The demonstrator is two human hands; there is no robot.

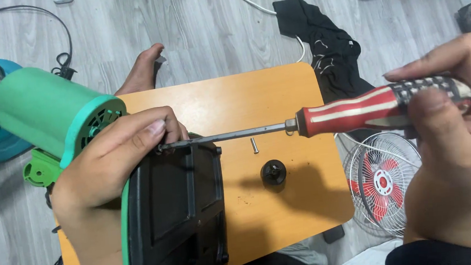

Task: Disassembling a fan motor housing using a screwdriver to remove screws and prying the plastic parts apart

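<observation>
the black fan base is steadied by the left hand, fingers clamped at the screw point, so the red-striped screwdriver, fist-gripped in the right hand, meets it squarely.

Both hands bare, no rings/watch. Right hand: dark cuff at wrist, prob. black sleeve. Left hand: forearm bare.

A small orange table carries a loose screw and a black knob — near each other.

Screw and knob on table, right of fan base
</observation>
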